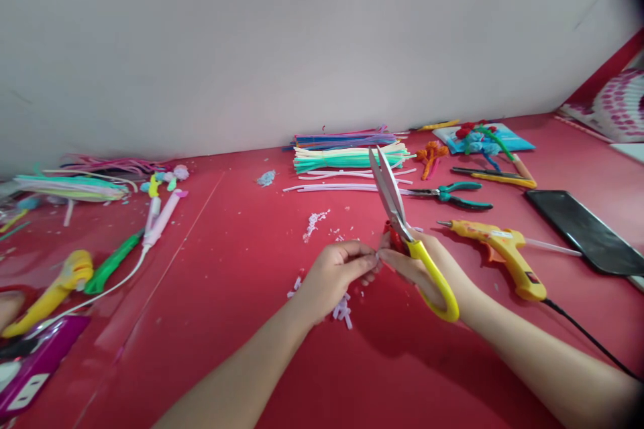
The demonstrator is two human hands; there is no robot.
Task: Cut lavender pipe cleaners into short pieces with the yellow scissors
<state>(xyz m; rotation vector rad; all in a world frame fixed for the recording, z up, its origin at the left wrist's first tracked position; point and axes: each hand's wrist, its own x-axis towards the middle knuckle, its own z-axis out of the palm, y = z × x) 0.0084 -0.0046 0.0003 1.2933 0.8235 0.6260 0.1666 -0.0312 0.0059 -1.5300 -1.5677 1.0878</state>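
My left hand is closed in a pinch above the red table, a tiny pale lilac piece just showing at its fingertips. Touching that same spot are the fingertips of my right hand, which also holds a pair of scissors. The blades point up and away, slightly parted; one yellow handle loop shows beside the palm. Short lilac pipe cleaner pieces lie beneath and beside my left hand, some of them hidden by it. Lilac fluff trimmings are scattered just beyond.
Bundled pipe cleaners lie along the white wall, pliers in front. To the right are a yellow glue gun with its cord and a black phone. At left, a pink glue gun or similar corded tool lies near a purple power strip.
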